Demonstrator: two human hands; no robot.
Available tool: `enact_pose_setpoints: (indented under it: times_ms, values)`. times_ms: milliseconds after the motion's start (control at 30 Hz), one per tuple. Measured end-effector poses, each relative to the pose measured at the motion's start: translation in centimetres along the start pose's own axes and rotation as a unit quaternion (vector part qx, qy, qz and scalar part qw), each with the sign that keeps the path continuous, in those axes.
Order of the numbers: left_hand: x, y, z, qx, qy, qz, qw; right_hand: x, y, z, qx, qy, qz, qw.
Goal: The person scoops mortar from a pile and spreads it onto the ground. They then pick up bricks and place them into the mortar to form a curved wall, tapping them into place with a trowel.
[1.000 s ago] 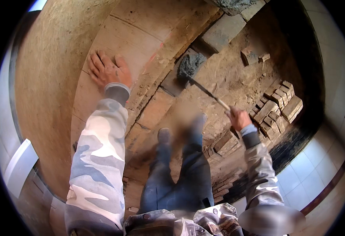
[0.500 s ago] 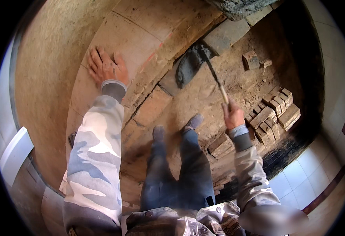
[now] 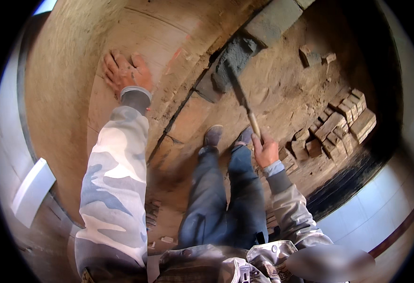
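My right hand (image 3: 266, 150) is closed round the pale handle of a trowel (image 3: 241, 95). The trowel's far end touches a patch of wet grey mortar (image 3: 235, 59), which covers part of its blade. This mortar lies on a row of bricks beside a ledge. Grey mortar also smears the block (image 3: 274, 23) just beyond. On the flat brown top of the ledge (image 3: 159, 45), my left hand (image 3: 127, 73) rests palm down, fingers slightly spread, holding nothing. Bare reddish bricks (image 3: 188, 118) continue the row toward me.
Stacked bricks (image 3: 343, 125) stand on the dirt floor (image 3: 277, 89) to the right. Two loose brick pieces (image 3: 309, 56) lie farther off. My feet (image 3: 213, 136) stand beside the brick row. A dark band and pale tiles (image 3: 358, 207) border the pit at right.
The trowel has drawn back toward me and left, and the mortar is spread differently along the bricks. My left hand stays on the ledge. My view has shifted.
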State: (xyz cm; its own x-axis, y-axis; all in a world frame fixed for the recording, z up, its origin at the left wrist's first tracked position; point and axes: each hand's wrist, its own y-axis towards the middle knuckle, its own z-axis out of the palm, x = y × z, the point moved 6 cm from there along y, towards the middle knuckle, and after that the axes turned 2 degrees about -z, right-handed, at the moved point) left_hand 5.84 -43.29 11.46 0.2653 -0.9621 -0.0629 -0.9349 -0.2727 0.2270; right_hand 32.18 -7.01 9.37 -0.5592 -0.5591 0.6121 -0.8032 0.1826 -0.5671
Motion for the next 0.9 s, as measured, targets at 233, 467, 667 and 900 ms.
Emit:
enact_pose_setpoints:
  times_ms: [233, 467, 667, 900]
  values:
    - [-0.5, -0.1, -0.2, 0.009, -0.001, 0.009, 1.0, 0.2, -0.6, 3.9, -0.048, 0.01, 0.014, 0.999]
    - [0.1, 0.0, 0.3, 0.014, 0.028, -0.014, 0.999, -1.2, -3.4, 7.0, -0.067, 0.055, 0.025, 0.996]
    - [0.4, -0.1, 1.1, 0.024, 0.034, -0.01, 0.999, -11.5, -6.3, 13.3, -0.085, 0.404, 0.208, 0.887]
    - [3.1, 1.9, 3.3, 0.002, 0.113, 0.11, 0.988, -14.1, 3.3, 25.2, -0.027, 0.519, 0.254, 0.816]
